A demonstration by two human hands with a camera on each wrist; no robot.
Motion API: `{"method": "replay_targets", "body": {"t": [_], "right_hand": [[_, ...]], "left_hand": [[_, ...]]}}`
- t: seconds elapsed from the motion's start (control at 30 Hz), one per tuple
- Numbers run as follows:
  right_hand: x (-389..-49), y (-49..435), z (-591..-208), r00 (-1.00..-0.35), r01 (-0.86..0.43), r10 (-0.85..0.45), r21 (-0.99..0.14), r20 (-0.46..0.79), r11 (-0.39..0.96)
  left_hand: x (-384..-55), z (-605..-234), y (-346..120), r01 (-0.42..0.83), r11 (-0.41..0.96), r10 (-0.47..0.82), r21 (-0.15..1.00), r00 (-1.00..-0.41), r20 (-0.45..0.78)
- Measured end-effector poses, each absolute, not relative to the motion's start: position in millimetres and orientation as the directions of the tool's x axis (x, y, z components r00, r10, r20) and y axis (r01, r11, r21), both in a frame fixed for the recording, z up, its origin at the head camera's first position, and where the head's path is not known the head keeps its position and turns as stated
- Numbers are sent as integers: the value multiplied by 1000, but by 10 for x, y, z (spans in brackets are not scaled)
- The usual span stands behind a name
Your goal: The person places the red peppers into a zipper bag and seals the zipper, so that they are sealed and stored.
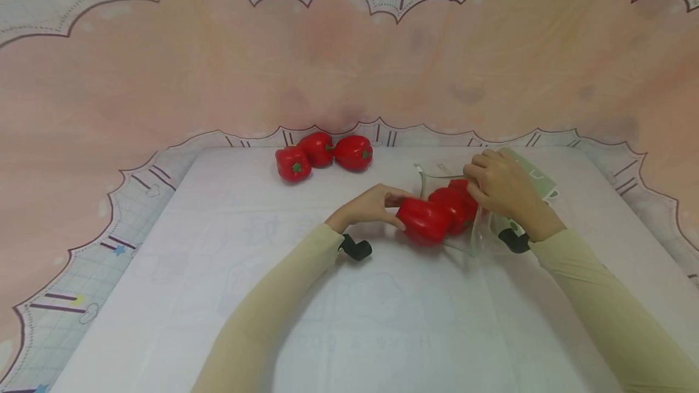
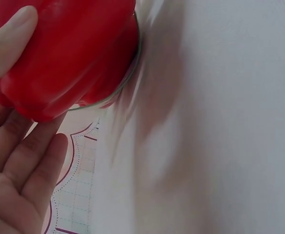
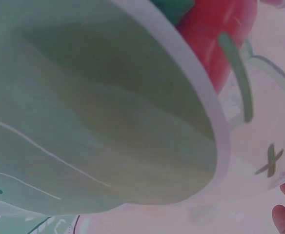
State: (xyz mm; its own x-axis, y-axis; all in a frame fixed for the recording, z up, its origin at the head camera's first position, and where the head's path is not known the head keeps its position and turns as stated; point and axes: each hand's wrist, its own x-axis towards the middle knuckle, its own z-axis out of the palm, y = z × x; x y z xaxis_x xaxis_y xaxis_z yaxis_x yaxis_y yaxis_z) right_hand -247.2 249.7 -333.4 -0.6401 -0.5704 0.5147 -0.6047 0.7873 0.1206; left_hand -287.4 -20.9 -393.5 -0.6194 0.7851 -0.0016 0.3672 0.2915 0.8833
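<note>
My left hand (image 1: 371,206) grips a red bell pepper (image 1: 423,223), thumb on one side and fingers on the other. That pepper is at the mouth of a clear plastic bag (image 3: 98,126) with green print, which lies on its side. More red pepper (image 1: 451,204) shows just beyond it, within the bag's opening. In the left wrist view the bag's green-edged rim (image 2: 137,53) curves behind the held pepper (image 2: 74,53). My right hand (image 1: 505,190) holds the bag by its upper edge with curled fingers; a few fingertips (image 3: 283,218) appear at the right wrist view's edge.
Three red bell peppers stand together toward the back of the white table (image 1: 327,308): a left one (image 1: 293,164), a middle one (image 1: 315,149) and a right one (image 1: 354,153). A patterned cloth (image 1: 327,65) with scalloped print hangs behind the table.
</note>
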Motion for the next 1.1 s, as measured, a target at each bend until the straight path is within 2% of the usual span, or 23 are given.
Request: {"method": "replay_targets", "body": {"t": [0.2, 0.4, 0.7, 1.1], "right_hand": [[-2475, 2494, -3327, -629, -608, -571, 124, 528, 784], [-2447, 2470, -3295, -652, -594, -562, 117, 509, 796], [-2445, 2456, -3302, -653, -594, -565, 122, 504, 795], [-2457, 2456, -3324, -646, -606, -567, 109, 511, 788]], "left_hand": [[-2872, -3958, -160, 369, 289, 767, 883, -642, 17], [-2863, -3945, -128, 362, 287, 735, 887, -677, 39], [-2847, -3926, -88, 398, 346, 689, 850, -723, 59], [-2836, -3931, -5, 469, 360, 670, 807, -732, 127]]}}
